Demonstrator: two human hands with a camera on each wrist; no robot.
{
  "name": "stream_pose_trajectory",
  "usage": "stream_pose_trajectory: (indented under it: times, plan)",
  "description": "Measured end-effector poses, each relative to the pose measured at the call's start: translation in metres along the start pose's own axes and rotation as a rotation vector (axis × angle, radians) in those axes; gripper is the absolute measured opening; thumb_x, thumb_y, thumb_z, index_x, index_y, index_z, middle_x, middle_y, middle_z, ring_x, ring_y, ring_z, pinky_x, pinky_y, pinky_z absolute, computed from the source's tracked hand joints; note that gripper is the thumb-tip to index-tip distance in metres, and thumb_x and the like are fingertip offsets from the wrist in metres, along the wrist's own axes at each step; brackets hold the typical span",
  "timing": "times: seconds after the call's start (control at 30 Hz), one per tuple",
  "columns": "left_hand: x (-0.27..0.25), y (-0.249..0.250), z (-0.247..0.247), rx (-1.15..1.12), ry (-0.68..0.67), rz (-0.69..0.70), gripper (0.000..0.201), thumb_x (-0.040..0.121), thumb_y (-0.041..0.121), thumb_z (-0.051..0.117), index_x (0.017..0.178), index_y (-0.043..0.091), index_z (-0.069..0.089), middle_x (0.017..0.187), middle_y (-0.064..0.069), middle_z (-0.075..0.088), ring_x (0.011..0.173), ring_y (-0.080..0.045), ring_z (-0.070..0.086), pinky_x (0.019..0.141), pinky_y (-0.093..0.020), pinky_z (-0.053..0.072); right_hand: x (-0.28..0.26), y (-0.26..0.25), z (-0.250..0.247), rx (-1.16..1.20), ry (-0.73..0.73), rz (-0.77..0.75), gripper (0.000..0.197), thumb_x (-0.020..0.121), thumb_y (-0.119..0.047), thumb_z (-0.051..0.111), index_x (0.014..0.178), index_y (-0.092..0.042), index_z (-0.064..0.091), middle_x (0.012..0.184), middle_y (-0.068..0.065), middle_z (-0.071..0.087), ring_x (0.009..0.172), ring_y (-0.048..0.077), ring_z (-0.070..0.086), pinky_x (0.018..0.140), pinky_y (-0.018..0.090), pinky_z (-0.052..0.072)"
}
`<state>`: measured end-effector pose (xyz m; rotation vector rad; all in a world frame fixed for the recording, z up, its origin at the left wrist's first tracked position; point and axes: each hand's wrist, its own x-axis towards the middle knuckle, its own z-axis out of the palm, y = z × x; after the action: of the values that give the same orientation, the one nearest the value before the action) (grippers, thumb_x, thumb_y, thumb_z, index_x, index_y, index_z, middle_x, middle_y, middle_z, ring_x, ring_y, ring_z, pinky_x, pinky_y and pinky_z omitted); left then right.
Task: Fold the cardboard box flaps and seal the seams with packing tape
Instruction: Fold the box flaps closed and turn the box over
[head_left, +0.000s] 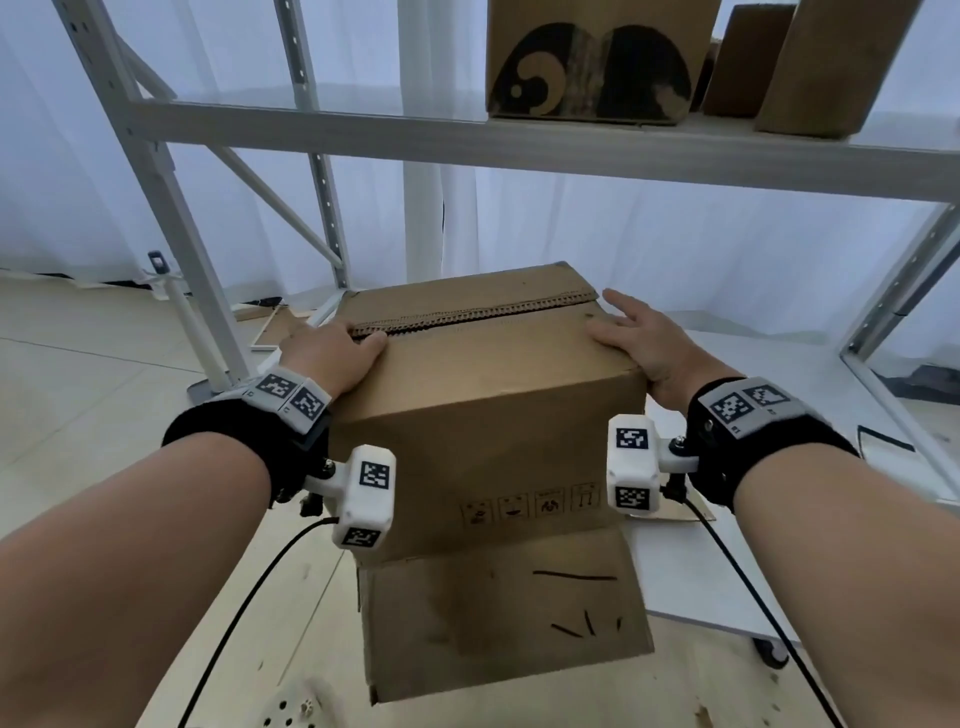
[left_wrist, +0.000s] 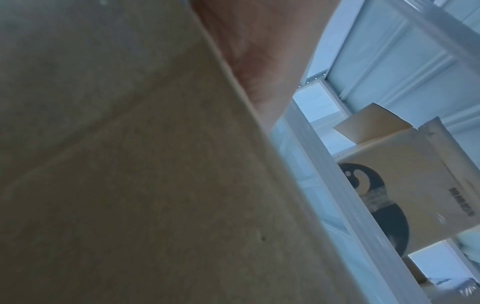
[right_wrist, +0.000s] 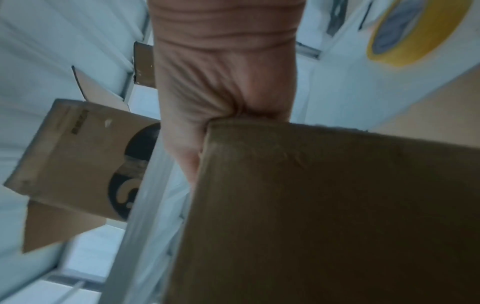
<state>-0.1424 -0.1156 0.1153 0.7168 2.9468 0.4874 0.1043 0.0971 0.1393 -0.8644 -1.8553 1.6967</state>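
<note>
A brown cardboard box (head_left: 493, 374) stands in front of me with its top flaps folded down. They meet in a rough seam (head_left: 467, 314) with no tape on it. One flap (head_left: 498, 623) hangs loose below the box's near face. My left hand (head_left: 337, 353) lies over the top left edge, thumb by the seam, its fingers hidden behind the box. My right hand (head_left: 639, 338) lies flat over the top right corner with straight fingers. In the wrist views each palm (left_wrist: 259, 51) (right_wrist: 221, 82) presses against the box (left_wrist: 130, 164) (right_wrist: 311, 205). A yellow tape roll (right_wrist: 415, 30) lies on a white surface to the right.
A grey metal rack (head_left: 467, 140) stands just behind the box, its shelf carrying other cardboard boxes (head_left: 592, 57). A white board (head_left: 779, 389) lies on the right. The wooden tabletop (head_left: 260, 649) runs under my forearms, and the wrist cameras' cables trail across it.
</note>
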Motion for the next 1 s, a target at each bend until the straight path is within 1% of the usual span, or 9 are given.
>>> stream_pose_trajectory:
  times: [0.1, 0.2, 0.33, 0.47, 0.53, 0.63, 0.77, 0.87, 1.0]
  plan:
    - [0.005, 0.017, 0.000, 0.071, -0.040, 0.015, 0.077, 0.085, 0.069, 0.036, 0.142, 0.018, 0.038, 0.147, -0.024, 0.028, 0.132, -0.042, 0.031, 0.106, -0.045, 0.031, 0.013, 0.017, -0.006, -0.316, 0.398, -0.074, 0.030, 0.095, -0.029, 0.053, 0.112, -0.010, 0.068, 0.114, 0.008, 0.066, 0.103, 0.024, 0.060, 0.089, 0.032, 0.047]
    - [0.004, 0.034, 0.003, 0.068, -0.048, 0.000, 0.076, 0.086, 0.067, 0.037, 0.141, 0.016, 0.035, 0.144, -0.023, 0.032, 0.130, -0.041, 0.031, 0.103, -0.045, 0.032, 0.012, 0.031, -0.005, -0.368, 0.751, 0.002, 0.050, 0.100, -0.034, 0.029, 0.098, -0.003, 0.069, 0.104, 0.014, 0.069, 0.098, 0.031, 0.061, 0.081, 0.034, 0.045]
    - [-0.002, 0.041, 0.014, 0.033, -0.005, -0.016, 0.070, 0.088, 0.063, 0.040, 0.139, 0.014, 0.034, 0.146, -0.023, 0.027, 0.133, -0.041, 0.026, 0.106, -0.047, 0.028, 0.010, 0.036, -0.010, -0.386, 0.744, 0.020, 0.049, 0.099, -0.033, 0.032, 0.080, -0.004, 0.069, 0.082, 0.010, 0.065, 0.078, 0.027, 0.060, 0.069, 0.030, 0.041]
    - [0.010, 0.035, 0.015, 0.029, -0.008, -0.047, 0.074, 0.086, 0.067, 0.040, 0.141, 0.018, 0.031, 0.148, -0.023, 0.023, 0.134, -0.043, 0.023, 0.107, -0.050, 0.026, -0.007, 0.030, 0.002, -0.387, 0.635, -0.072, 0.045, 0.091, -0.020, 0.045, 0.047, -0.015, 0.035, 0.049, 0.000, 0.033, 0.049, 0.017, 0.031, 0.051, 0.029, 0.025]
    - [0.014, 0.030, 0.015, 0.039, -0.008, -0.056, 0.075, 0.085, 0.069, 0.038, 0.139, 0.018, 0.033, 0.146, -0.023, 0.027, 0.132, -0.044, 0.026, 0.107, -0.050, 0.028, -0.011, 0.031, 0.007, -0.313, 0.544, -0.095, 0.035, 0.089, -0.022, 0.048, 0.055, -0.018, 0.050, 0.056, -0.004, 0.045, 0.056, 0.013, 0.040, 0.056, 0.028, 0.032]
    - [0.010, 0.027, 0.014, 0.038, 0.000, -0.066, 0.073, 0.086, 0.068, 0.037, 0.138, 0.018, 0.035, 0.148, -0.022, 0.026, 0.133, -0.043, 0.026, 0.107, -0.049, 0.028, -0.019, 0.027, 0.006, -0.137, 0.319, -0.047, 0.018, 0.088, -0.018, 0.051, 0.098, -0.019, 0.065, 0.088, -0.007, 0.058, 0.082, 0.012, 0.050, 0.068, 0.026, 0.038]
    - [-0.002, 0.032, 0.011, 0.039, 0.000, -0.074, 0.074, 0.087, 0.066, 0.039, 0.143, 0.018, 0.031, 0.151, -0.025, 0.016, 0.135, -0.044, 0.023, 0.109, -0.051, 0.028, -0.028, 0.026, -0.008, -0.059, 0.034, 0.149, 0.047, 0.099, -0.022, 0.048, 0.143, -0.024, 0.031, 0.103, -0.009, 0.047, 0.083, 0.008, 0.048, 0.061, 0.029, 0.043]
    - [-0.012, 0.041, 0.008, 0.063, -0.005, -0.038, 0.077, 0.088, 0.065, 0.038, 0.145, 0.013, 0.027, 0.151, -0.027, 0.014, 0.135, -0.045, 0.022, 0.108, -0.050, 0.029, -0.021, 0.025, -0.019, -0.137, 0.050, 0.201, 0.067, 0.097, -0.029, 0.053, 0.151, -0.023, 0.014, 0.132, 0.003, 0.042, 0.104, 0.022, 0.049, 0.080, 0.050, 0.054]
    - [-0.026, 0.049, 0.003, 0.045, -0.026, -0.007, 0.077, 0.090, 0.064, 0.039, 0.144, 0.010, 0.029, 0.151, -0.027, 0.013, 0.135, -0.045, 0.024, 0.107, -0.046, 0.028, -0.005, 0.031, -0.019, -0.299, 0.270, 0.041, 0.057, 0.095, -0.028, 0.057, 0.144, -0.017, 0.030, 0.134, 0.011, 0.045, 0.111, 0.028, 0.050, 0.093, 0.050, 0.049]
